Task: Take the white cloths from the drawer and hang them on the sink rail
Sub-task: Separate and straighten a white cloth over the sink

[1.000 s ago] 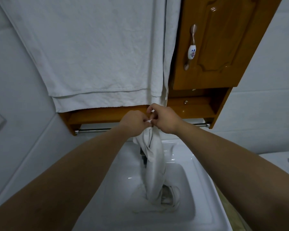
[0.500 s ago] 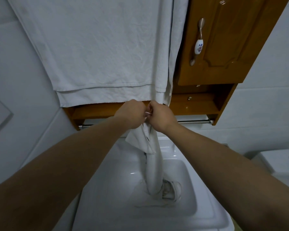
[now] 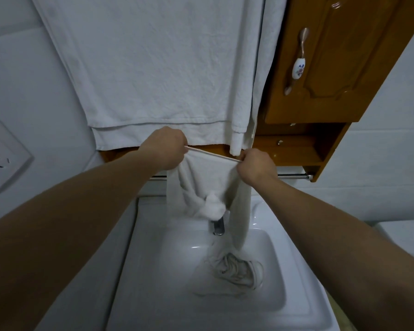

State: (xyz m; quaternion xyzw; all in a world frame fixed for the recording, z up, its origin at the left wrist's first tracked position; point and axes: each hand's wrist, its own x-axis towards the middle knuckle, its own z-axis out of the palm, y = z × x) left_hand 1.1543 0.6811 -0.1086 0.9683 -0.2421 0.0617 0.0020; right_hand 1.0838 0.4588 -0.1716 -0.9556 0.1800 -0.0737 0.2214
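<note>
Both hands have drawn apart since a second ago, when they met knuckle to knuckle, and a hem is now stretched taut between them. Head view: the left hand (image 3: 164, 149) pinches one end of the limp white cotton cloth (image 3: 207, 185), the right hand (image 3: 255, 168) grips the other, each with fingers curled round the edge, presumably spreading it flat so it can go over the thin chrome sink rail (image 3: 294, 176) just behind. Its lower part hangs bunched into the white ceramic sink basin (image 3: 261, 306), coiled near the back of the bowl beside the chrome tap (image 3: 218, 227). Large white towels (image 3: 158, 68) already drape above, beside the brown wooden wall cabinet (image 3: 339, 63)
</note>
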